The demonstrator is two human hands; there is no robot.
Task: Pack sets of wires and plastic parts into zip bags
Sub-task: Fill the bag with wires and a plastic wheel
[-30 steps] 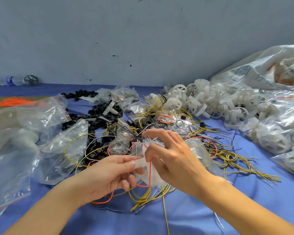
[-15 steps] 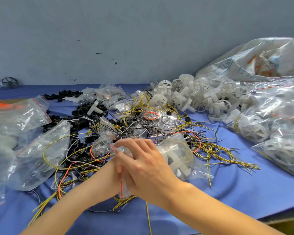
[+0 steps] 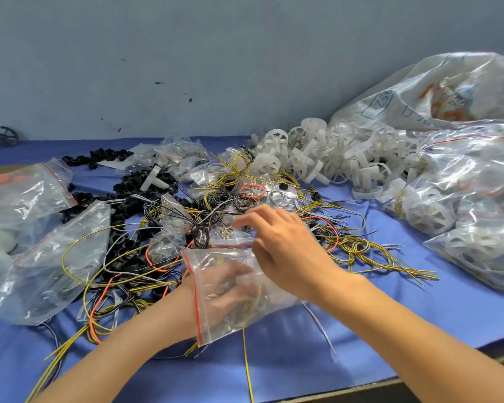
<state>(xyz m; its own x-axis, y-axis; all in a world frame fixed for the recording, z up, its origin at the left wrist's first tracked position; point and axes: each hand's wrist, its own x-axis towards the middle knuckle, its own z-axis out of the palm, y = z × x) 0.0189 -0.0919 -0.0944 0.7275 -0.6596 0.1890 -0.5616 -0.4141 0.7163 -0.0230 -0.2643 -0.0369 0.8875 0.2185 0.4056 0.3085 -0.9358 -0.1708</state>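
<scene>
A clear zip bag with a red seal strip lies open at the middle of the blue table. My left hand is pushed inside it and shows only blurred through the plastic, so I cannot make out what its fingers do. My right hand sits at the bag's upper edge and pinches the plastic there. Behind the hands lies a tangle of yellow, black and orange wires. A heap of white plastic wheels sits further back, and black plastic rings are at the left.
Filled zip bags pile up on the right under a large white sack. More clear bags lie on the left. A black wheel stands at the far left by the wall. The table's front edge runs at the lower right.
The zip bag was pinched between both hands; my left hand has now slid inside it, and my right hand has moved up to its rim.
</scene>
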